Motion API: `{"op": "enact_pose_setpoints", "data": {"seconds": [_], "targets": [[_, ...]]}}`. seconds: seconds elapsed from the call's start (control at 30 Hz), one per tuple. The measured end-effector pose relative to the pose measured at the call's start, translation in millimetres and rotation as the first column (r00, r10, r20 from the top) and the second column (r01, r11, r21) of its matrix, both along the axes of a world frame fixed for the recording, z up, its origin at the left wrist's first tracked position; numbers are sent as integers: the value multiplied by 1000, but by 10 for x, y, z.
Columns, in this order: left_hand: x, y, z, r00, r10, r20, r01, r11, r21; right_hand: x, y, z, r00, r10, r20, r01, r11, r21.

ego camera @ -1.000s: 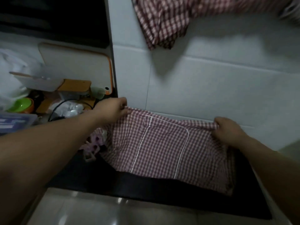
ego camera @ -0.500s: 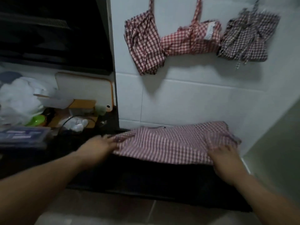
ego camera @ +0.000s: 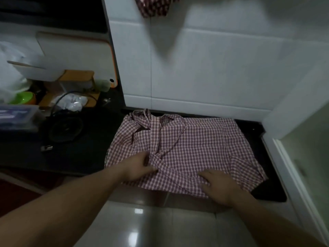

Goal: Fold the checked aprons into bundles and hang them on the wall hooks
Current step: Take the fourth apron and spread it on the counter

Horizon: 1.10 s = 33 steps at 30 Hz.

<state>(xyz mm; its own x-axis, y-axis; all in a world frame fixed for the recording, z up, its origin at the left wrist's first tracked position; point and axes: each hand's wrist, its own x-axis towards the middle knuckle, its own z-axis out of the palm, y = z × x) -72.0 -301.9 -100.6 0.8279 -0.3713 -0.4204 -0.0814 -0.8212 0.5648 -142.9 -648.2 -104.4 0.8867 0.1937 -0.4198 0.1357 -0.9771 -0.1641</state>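
A red-and-white checked apron (ego camera: pixel 195 145) lies spread and rumpled on the black countertop (ego camera: pixel 85 148), its straps bunched toward the back left. My left hand (ego camera: pixel 137 166) pinches a fold of cloth near the apron's front left. Palm down, my right hand (ego camera: pixel 219 186) lies flat on the front right part of the apron. The bottom of a folded checked apron bundle (ego camera: pixel 154 6) hangs on the white tiled wall at the top; its hook is out of frame.
At left stand a white cutting board with orange rim (ego camera: pixel 76 56), a green bowl (ego camera: pixel 21 98), a plastic box (ego camera: pixel 17 118) and a black cable (ego camera: pixel 65 111). A white wall corner (ego camera: pixel 293 107) closes the right side. Glossy floor tiles (ego camera: pixel 160 225) lie below the counter's edge.
The view has tilted down, so only one hung bundle's bottom shows. The apron lies wider and closer to the front edge, and both hands have moved inward onto its front part.
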Motion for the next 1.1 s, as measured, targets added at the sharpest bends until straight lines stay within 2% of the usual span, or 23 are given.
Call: {"op": "enact_pose_setpoints", "data": {"seconds": [0.07,0.1,0.17,0.23,0.27,0.33,0.4,0.47,0.53,0.6,0.67,0.7,0.8,0.83,0.9,0.97,1.0,1.07,1.1], "targets": [[58,-87,-17,993,45,-108,-53,996,-69,51,181,-28,999,-38,-29,41,994,105],[91,-76,-46,997,39,-63,-42,998,-50,110,292,-15,997,-72,-35,76,987,145],[145,10,-64,970,81,230,-90,996,28,245,502,24,987,-148,-58,157,965,211],[289,186,-51,808,211,550,-280,959,44,435,680,-8,983,-176,-58,185,950,253],[371,263,-28,745,293,599,-386,922,29,527,752,-38,984,-172,-41,177,952,251],[610,390,22,761,422,493,-519,852,71,706,933,-48,978,-204,-52,210,930,300],[902,467,-35,809,512,288,-557,825,98,899,1167,-75,942,-310,-132,336,836,434],[1129,523,-84,801,598,18,-598,801,-21,1084,1420,-64,868,-383,-315,496,658,567],[1205,581,-91,782,579,-233,-621,759,-195,1194,1644,-79,771,-384,-507,636,433,639],[1253,739,-74,740,553,-383,-669,664,-335,1272,1875,-113,784,-370,-498,620,436,653],[1239,908,49,673,485,-558,-736,513,-441,1356,2034,-144,784,-464,-413,615,493,615],[1236,995,93,642,411,-648,-763,424,-487,1402,2066,-153,766,-509,-394,634,490,599],[1160,1303,156,481,248,-841,-876,96,-472,1514,2181,-22,711,-554,-433,696,467,546],[1131,1368,133,461,212,-862,-885,48,-462,1530,2201,21,701,-553,-450,708,471,526],[1045,1401,123,469,186,-863,-883,90,-460,1533,2230,66,712,-551,-435,701,519,489],[980,1394,166,516,153,-843,-849,225,-478,1539,2258,89,734,-539,-413,678,563,473],[985,1412,197,535,151,-831,-833,262,-488,1546,2251,69,747,-529,-403,665,570,483],[1019,1506,289,583,239,-777,-810,253,-529,1535,2272,96,766,-510,-392,642,573,510],[1032,1578,330,588,362,-724,-808,215,-548,1525,2266,111,772,-515,-372,633,575,519]]}}
